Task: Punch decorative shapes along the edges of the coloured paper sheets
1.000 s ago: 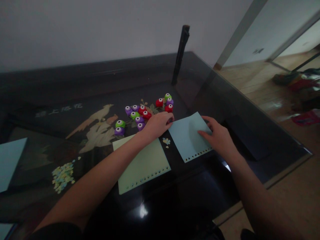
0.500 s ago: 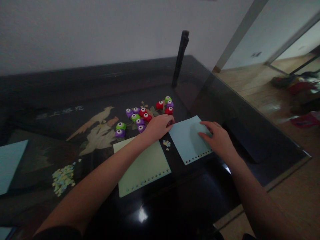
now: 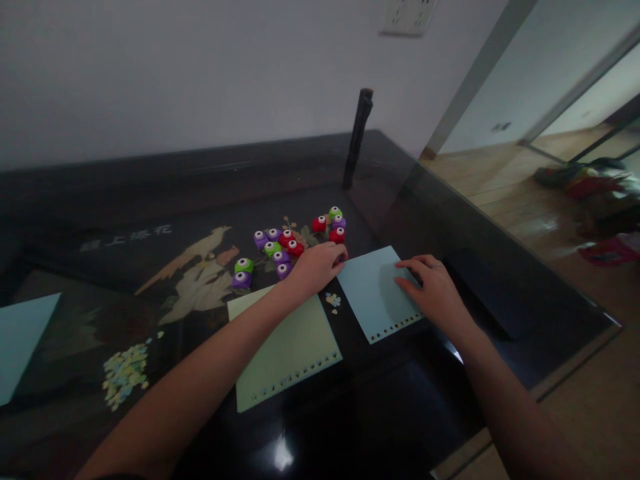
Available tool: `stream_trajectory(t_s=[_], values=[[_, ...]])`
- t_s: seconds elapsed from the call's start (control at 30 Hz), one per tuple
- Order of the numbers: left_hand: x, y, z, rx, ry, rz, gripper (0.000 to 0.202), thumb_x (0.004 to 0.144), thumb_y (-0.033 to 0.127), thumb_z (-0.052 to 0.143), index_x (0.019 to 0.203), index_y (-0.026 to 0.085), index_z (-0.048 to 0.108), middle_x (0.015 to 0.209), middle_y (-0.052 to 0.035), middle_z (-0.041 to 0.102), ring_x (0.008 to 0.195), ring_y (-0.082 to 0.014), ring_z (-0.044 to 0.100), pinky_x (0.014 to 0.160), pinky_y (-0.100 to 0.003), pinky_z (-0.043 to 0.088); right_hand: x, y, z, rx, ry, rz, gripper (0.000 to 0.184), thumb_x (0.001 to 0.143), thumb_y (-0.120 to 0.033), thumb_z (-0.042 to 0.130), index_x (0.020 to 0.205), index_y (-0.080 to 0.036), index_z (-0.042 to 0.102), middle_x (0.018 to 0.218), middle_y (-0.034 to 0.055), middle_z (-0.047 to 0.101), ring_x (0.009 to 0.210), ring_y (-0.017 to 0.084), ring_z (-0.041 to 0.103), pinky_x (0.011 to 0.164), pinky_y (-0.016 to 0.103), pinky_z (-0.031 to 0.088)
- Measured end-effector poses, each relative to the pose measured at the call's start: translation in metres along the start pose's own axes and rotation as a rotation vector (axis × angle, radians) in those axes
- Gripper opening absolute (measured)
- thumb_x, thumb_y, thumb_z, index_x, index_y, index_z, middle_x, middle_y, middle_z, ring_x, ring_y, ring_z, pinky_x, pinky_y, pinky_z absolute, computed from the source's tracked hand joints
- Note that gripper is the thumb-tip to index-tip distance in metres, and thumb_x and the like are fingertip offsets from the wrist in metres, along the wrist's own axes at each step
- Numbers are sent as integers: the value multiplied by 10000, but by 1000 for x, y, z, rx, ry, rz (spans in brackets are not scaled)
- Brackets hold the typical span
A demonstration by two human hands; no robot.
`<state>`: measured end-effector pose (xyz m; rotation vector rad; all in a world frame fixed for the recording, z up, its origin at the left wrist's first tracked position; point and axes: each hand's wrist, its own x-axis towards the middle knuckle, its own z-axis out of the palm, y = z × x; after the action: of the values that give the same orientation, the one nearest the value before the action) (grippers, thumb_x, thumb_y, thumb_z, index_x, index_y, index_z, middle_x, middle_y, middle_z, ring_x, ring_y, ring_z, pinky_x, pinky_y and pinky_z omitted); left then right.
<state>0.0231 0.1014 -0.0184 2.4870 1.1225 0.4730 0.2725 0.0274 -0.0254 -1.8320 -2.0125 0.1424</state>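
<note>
A light blue sheet of paper (image 3: 373, 287) lies on the table, with a row of small punched holes along its near edge. My left hand (image 3: 320, 263) is at its upper left corner, fingers curled together; whatever is between them is hidden. At the right side of the sheet rests my right hand (image 3: 433, 287), its thumb and fingers apart. Under my left forearm is a pale green sheet (image 3: 295, 353), also with holes along the near edge. Between the two sheets sits a small pile of paper cutouts (image 3: 333, 301). Several red, purple and green craft punches (image 3: 273, 249) stand behind my left hand.
A larger heap of paper cutouts (image 3: 125, 373) lies on the left, near another blue sheet (image 3: 23, 340). Toward the back, a dark upright post (image 3: 357, 137) rises by the wall. A dark flat object (image 3: 487, 293) is right of my right hand.
The view has tipped up slightly, so the table sits lower and a wall socket shows. Both hands stay nearly in place at the blue sheet.
</note>
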Motion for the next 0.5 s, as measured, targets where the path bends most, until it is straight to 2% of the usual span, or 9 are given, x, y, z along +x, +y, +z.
stream_trajectory(t_s=[0.33,0.5], values=[[-1,3,0,41,9,-18,124,852,152,516,931,176,609,863,-31,617,776,-165,600,693,-274,471,1,4,2,33,10,-8,245,791,-293,573,989,-200,684,987,111,562,910,281,552,850,467,460],[0,4,-3,74,38,-13,127,867,179,516,949,161,610,987,-71,606,887,-194,610,755,-299,487,3,7,4,98,0,13,241,771,-282,604,974,-186,691,967,103,565,878,266,567,826,454,476]])
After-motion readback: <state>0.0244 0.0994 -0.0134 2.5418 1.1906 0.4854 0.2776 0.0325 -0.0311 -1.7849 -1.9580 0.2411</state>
